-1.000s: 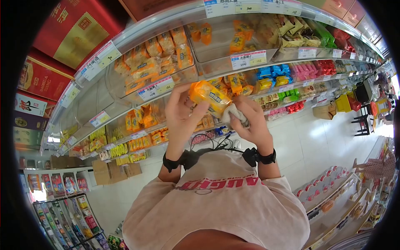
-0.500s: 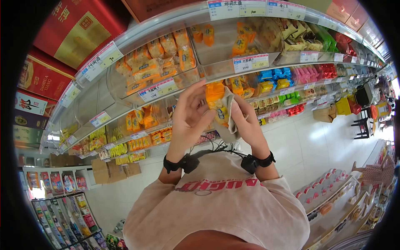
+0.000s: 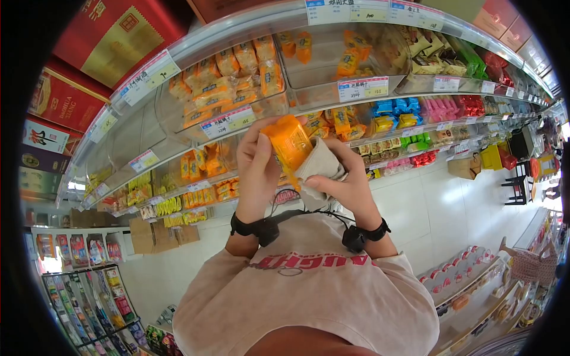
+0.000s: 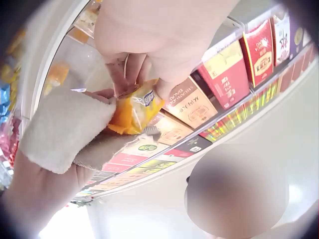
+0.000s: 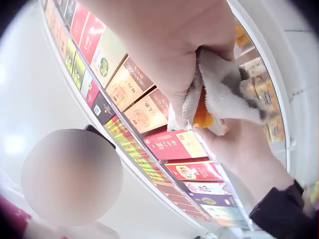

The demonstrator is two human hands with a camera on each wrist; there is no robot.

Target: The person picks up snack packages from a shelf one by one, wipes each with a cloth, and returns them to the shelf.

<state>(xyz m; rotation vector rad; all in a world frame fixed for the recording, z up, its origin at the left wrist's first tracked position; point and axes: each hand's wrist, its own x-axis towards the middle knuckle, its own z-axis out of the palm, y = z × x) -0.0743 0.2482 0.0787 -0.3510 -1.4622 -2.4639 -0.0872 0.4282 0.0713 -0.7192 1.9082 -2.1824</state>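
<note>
In the head view my left hand (image 3: 255, 166) holds an orange-wrapped snack packet (image 3: 288, 142), thumb on the near side and fingers behind. A grey cloth (image 3: 320, 166) covers the packet's right end, gripped by my right hand (image 3: 351, 181) with its thumb lying across the front. Seen from the left wrist, the packet (image 4: 137, 109) is pinched between thumb and fingertips, and the cloth (image 4: 67, 129) wraps over the fingers of the other hand. From the right wrist, only a bit of the orange packet (image 5: 203, 112) shows between folds of the cloth (image 5: 224, 89).
Clear shelf bins hold similar orange packets (image 3: 217, 89), with a price tag (image 3: 228, 121) on the front edge. Another bin (image 3: 314, 89) holds several more packets. Red gift boxes (image 3: 119, 41) stand at upper left. A lower shelf with blue packs (image 3: 395, 110) lies just beyond the hands.
The packet has been turned in the left hand, from its printed face to a plainer orange side. The cloth, bunched beside it at first, is now spread over its right end.
</note>
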